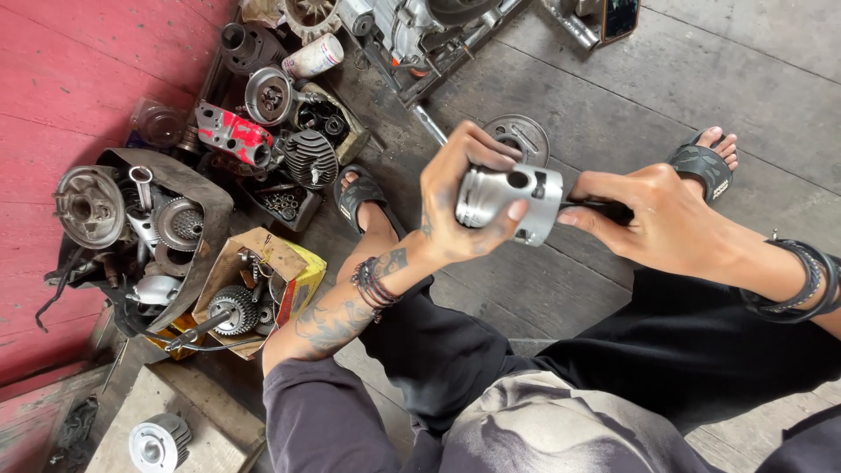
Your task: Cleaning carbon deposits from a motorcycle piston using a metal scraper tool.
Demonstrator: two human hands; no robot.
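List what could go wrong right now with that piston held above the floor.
The piston is held in mid-air only by the left hand; a slip could drop it toward the sandalled foot below. The right hand pushes a dark tool into it; if it skids, it might jab the left fingers.

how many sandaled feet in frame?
2. One black sandal sits left of the left hand, beside the parts pile. The other sandal is upper right, beyond the right hand. Both hands hold a silver piston. None look hidden.
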